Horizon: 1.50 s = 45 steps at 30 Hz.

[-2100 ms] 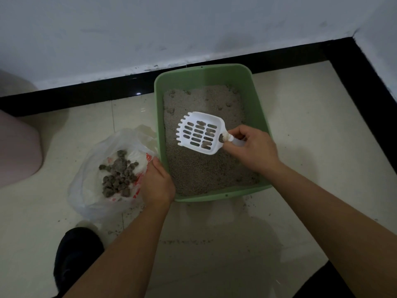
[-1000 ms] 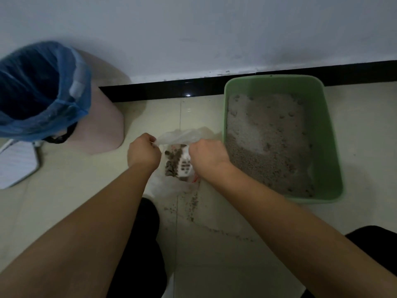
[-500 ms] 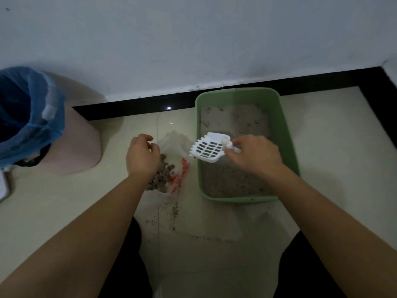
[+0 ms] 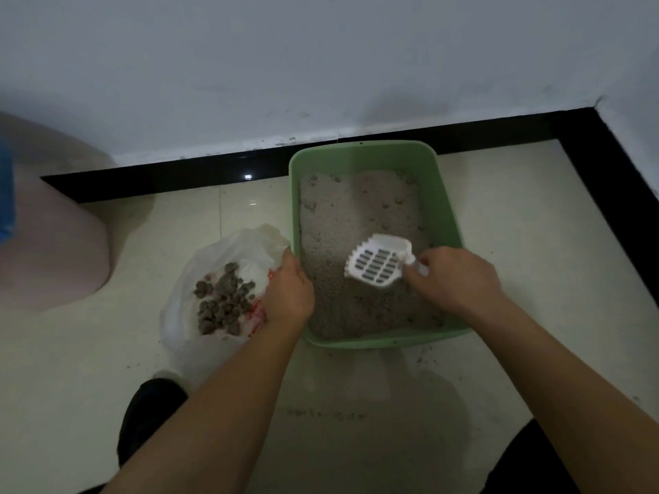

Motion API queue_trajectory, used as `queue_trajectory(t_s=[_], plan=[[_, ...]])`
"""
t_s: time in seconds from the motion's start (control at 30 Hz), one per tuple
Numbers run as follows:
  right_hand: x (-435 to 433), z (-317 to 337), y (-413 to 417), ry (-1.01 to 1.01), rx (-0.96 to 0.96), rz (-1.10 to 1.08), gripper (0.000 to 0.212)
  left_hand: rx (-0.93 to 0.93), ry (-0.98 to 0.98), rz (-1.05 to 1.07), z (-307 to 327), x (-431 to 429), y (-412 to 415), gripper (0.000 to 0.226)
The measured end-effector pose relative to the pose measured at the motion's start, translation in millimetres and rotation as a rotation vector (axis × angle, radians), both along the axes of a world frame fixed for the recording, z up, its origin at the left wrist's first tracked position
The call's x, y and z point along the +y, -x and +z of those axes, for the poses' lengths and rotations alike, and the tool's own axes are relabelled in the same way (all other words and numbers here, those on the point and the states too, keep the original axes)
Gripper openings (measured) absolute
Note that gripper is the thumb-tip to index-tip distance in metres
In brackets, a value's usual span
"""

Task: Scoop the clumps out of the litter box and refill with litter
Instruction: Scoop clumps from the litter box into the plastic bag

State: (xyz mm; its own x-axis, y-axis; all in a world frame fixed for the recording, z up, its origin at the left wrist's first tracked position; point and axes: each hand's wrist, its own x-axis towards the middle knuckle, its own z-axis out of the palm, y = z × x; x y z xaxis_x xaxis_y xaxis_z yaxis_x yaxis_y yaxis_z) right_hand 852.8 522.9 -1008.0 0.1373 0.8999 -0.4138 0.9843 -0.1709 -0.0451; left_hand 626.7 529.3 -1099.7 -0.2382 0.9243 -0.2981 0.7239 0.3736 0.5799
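Bin (image 4: 53, 244) stands far left, pink, well apart from the work. Next lies the bag (image 4: 185, 297), open on the floor (image 4: 535, 244), with dark clumps (image 4: 224, 304) heaped inside, just beside the left wall of the box (image 4: 445, 222). The left hand (image 4: 289, 294) is curled over the bag's right edge and holds it open. Its fingertips are hidden, so how tightly I cannot tell. The box sits against the black skirting (image 4: 214, 165) and holds litter (image 4: 356, 215); a few more clumps seem to sit at its far end. Over the near half hangs the scoop (image 4: 378, 267), seemingly empty, its handle gripped in the closed right hand (image 4: 453, 279).

Risks, as I judge them: a loaded scoop must cross the box's left rim to reach the bag, and a tilt or a knock there would drop grains on the floor, where some lie already. If the left hand slackens, the bag mouth may fold shut. Room is tight at the skirting and between box and bag — the floor to the right is open.
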Motion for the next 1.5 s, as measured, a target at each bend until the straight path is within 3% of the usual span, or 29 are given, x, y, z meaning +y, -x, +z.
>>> queue_trajectory(t_s=[0.17, 0.3, 0.37, 0.47, 0.73, 1.03, 1.3, 1.5], plan=[[57.3, 4.6, 9.2, -0.185, -0.054, 0.056, 0.041, -0.064, 0.004, 0.087, -7.8, -2.9, -2.7, 0.045], [115.0, 4.7, 27.2, -0.276, -0.382, 0.263, 0.007, -0.065, 0.0, 0.095, -8.4, -3.9, -1.9, 0.045], [136.9, -1.7, 37.7, -0.281, -0.513, 0.363, 0.016, -0.071, -0.001, 0.106, -10.3, -3.4, -2.3, 0.045], [157.9, -21.8, 55.9, -0.242, -0.544, 0.507, 0.031, -0.083, -0.027, 0.12, -15.6, -3.8, -1.2, 0.046], [167.0, -70.7, 56.1, -0.292, -0.147, 0.417, 0.037, -0.118, -0.065, 0.114, -21.7, -2.8, -1.7, 0.045], [119.9, -97.3, 48.8, -0.279, 0.055, 0.206, 0.062, -0.108, -0.061, 0.125, -17.6, -2.9, -2.4, 0.044], [71.9, -94.3, 17.4, -0.136, 0.336, 0.072, 0.039, -0.14, -0.077, 0.155, -6.0, -5.6, -6.6, 0.043], [48.6, -79.9, -3.7, -0.194, 0.569, -0.167, 0.033, -0.155, -0.111, 0.176, -9.4, -6.8, -6.4, 0.043]])
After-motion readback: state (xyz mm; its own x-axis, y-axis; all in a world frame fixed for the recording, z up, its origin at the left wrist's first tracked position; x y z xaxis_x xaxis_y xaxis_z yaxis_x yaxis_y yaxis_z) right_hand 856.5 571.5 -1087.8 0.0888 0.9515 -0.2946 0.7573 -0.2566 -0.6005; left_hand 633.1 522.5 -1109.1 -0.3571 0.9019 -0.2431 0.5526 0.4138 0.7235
